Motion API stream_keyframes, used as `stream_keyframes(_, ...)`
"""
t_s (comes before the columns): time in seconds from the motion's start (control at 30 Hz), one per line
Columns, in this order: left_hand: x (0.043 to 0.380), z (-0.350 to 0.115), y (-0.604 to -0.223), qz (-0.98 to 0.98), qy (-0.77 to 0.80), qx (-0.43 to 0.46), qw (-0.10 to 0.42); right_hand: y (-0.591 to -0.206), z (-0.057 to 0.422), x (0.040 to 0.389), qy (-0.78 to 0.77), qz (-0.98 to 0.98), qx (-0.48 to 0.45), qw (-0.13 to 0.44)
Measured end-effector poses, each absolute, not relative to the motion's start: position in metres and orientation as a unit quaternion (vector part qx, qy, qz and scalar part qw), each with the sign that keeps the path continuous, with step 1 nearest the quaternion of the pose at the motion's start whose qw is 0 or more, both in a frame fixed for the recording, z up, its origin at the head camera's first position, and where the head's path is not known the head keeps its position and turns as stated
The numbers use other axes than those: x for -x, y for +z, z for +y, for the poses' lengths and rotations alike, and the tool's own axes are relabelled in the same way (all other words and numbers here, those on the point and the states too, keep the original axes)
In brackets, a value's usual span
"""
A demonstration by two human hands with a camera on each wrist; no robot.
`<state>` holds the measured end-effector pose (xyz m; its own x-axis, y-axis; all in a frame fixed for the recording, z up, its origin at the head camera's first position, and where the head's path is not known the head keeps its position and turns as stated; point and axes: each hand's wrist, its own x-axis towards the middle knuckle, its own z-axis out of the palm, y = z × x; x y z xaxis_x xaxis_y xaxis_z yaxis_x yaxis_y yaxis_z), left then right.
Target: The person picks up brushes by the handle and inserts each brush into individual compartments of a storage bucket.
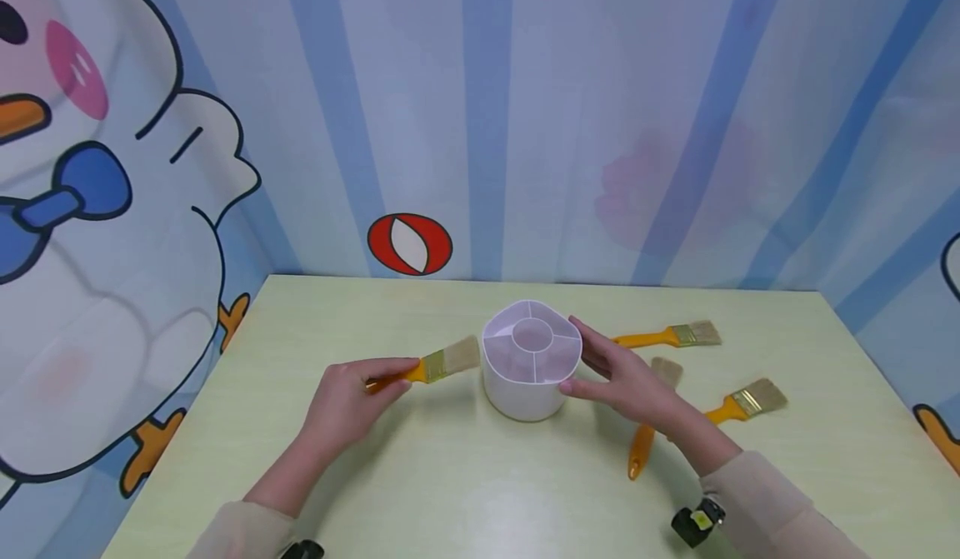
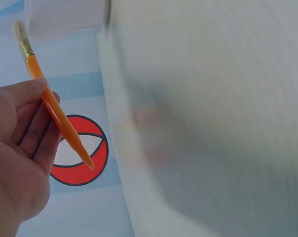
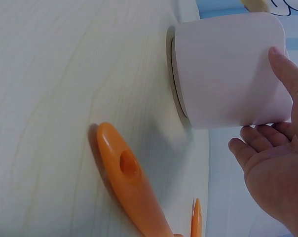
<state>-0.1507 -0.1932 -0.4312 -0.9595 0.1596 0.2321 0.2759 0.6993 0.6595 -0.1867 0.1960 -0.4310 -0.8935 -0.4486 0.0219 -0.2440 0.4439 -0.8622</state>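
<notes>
Left grip (image 1: 347, 401) on brush (image 1: 435, 366), right grip (image 1: 626, 376) around organizer (image 1: 522, 397), compartments (image 1: 517, 362) in head view only.

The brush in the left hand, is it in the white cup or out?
Out: the left hand holds the brush beside the white cup, with no part inside it.

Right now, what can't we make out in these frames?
Head: the far brush's handle end, behind the right hand.
Head: the middle section of the brush crossing under the right wrist, behind that wrist.
Head: part of the rightmost brush's handle, behind the right forearm.
Left wrist: most of the white container, cut off by the top edge.
Right wrist: the large orange handle's other end, cut off by the bottom edge.
</notes>
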Motion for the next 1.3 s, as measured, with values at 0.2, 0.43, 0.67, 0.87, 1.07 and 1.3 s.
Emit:
stream_keyframes(0.2, 0.153, -0.180, -0.417, -0.892, -0.435, 0.094, 0.075, -0.432, 0.196, 0.187, -0.486, 0.844, 0.205, 0.100)
stream_keyframes(0.43, 0.159, -0.159, -0.402, -0.848, -0.524, 0.061, 0.043, -0.432, 0.196, 0.187, -0.487, 0.844, 0.205, 0.098)
stream_keyframes(0.67, 0.166, -0.136, -0.391, -0.791, -0.611, 0.026, 0.026, -0.432, 0.196, 0.187, -0.489, 0.842, 0.206, 0.097)
stream_keyframes(0.87, 0.170, -0.115, -0.380, -0.741, -0.670, 0.013, 0.037, -0.434, 0.196, 0.187, -0.493, 0.839, 0.209, 0.095)
stream_keyframes(1.07, 0.173, -0.093, -0.373, -0.704, -0.708, 0.003, 0.053, -0.435, 0.196, 0.187, -0.496, 0.838, 0.204, 0.097)
stream_keyframes(1.3, 0.175, -0.074, -0.372, -0.666, -0.742, -0.012, 0.081, -0.435, 0.194, 0.185, -0.501, 0.837, 0.195, 0.098)
